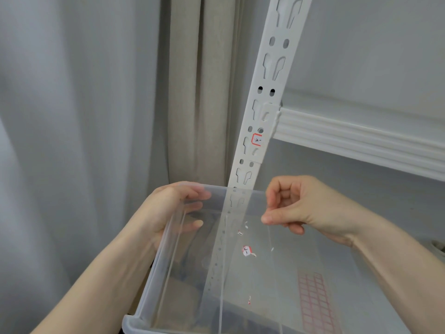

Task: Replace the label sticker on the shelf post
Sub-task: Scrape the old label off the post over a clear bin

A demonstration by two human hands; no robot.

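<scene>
A white slotted shelf post (pixel 269 75) runs up the middle of the head view. A torn red-bordered label sticker (pixel 256 140) clings to it just below the shelf beam. My left hand (pixel 168 208) grips the far left corner of a clear plastic bin (pixel 154 280) held in front of the post. My right hand (pixel 296 208) hovers over the bin's far rim with fingers curled and thumb against forefinger; whether it pinches a scrap is unclear. Torn sticker pieces (pixel 247 251) lie inside the bin. A sheet of red-bordered blank labels (pixel 315 302) shows through the bin at lower right.
A white ribbed shelf beam (pixel 361 138) extends right from the post. Grey and beige curtains (pixel 108 116) hang on the left, close behind the bin.
</scene>
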